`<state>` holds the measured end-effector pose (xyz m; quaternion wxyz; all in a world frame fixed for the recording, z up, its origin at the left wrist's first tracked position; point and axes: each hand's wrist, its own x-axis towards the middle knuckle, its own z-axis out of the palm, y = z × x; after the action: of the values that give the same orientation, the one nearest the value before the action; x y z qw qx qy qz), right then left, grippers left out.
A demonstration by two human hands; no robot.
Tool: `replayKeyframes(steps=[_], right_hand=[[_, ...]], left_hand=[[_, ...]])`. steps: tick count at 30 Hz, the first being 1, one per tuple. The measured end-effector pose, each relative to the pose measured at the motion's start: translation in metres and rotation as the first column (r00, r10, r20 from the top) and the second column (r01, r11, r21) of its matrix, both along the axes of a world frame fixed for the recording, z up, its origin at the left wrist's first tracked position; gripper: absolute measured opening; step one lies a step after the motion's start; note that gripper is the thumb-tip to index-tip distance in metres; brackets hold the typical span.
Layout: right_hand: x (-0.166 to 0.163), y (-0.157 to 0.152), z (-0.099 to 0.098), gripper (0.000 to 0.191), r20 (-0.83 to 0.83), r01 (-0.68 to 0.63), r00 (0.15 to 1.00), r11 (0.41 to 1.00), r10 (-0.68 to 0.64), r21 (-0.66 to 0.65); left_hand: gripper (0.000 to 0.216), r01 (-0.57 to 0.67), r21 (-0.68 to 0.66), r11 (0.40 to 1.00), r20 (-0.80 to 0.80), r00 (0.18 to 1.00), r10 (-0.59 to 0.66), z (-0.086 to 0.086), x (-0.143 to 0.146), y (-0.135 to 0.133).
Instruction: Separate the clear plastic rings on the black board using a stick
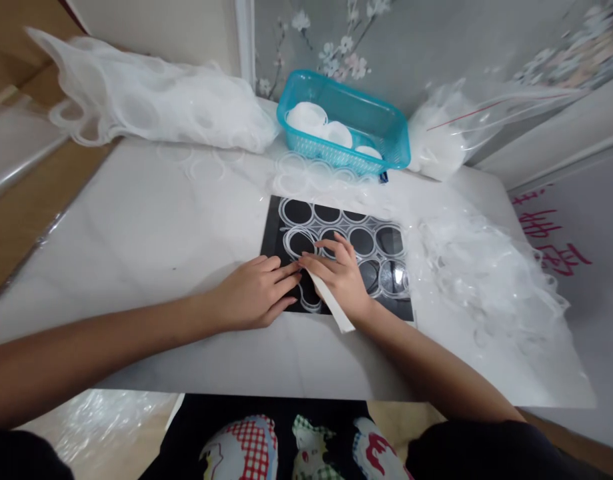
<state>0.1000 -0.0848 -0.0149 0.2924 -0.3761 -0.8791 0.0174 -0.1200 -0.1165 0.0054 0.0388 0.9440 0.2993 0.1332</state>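
The left hand has its fingers loosely bent, tips by the strip's far end; whether it grips anything I cannot tell. The right hand, half curled, seems to hold the white strip, slanting across ringed plastic on a black sheet. Steady left fingertips would suit this. The pale tabletop carries, left to right, a stuffed bag, 1 blue basket and plastic scraps; a flowered wall stands beyond.

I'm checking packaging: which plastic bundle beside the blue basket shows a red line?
The clear bag right of the basket, its red line slanting upward; the left bundle shows none.
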Motion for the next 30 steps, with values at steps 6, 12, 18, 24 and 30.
replayKeyframes(steps=[6, 12, 18, 24, 30], right_hand=[[0.053, 0.087, 0.048, 0.029, -0.62, 0.577, 0.639, 0.816, -0.455, -0.004], [0.058, 0.022, 0.033, 0.012, -0.362, 0.178, 0.878, 0.916, -0.313, -0.359], [0.049, 0.005, 0.005, 0.017, -0.399, 0.045, 0.873, 0.86, -0.282, -0.509], [0.049, 0.007, 0.003, 0.012, -0.372, 0.017, 0.899, 0.866, -0.232, -0.5], [0.052, 0.005, 0.001, 0.01, -0.257, 0.083, 0.942, 0.893, -0.216, -0.443]], left_hand=[[0.035, 0.003, -0.043, 0.999, 0.033, 0.999, -0.002, 0.002, -0.006, 0.004], [0.034, 0.009, 0.097, 0.995, 0.127, 0.992, -0.021, 0.011, 0.008, 0.013], [0.049, 0.075, 0.187, 0.979, 0.009, 0.997, -0.078, 0.009, 0.042, 0.019], [0.046, 0.1, 0.205, 0.974, -0.046, 0.995, -0.093, 0.001, 0.046, 0.019], [0.045, 0.12, 0.228, 0.966, -0.059, 0.992, -0.11, -0.002, 0.044, 0.015]])
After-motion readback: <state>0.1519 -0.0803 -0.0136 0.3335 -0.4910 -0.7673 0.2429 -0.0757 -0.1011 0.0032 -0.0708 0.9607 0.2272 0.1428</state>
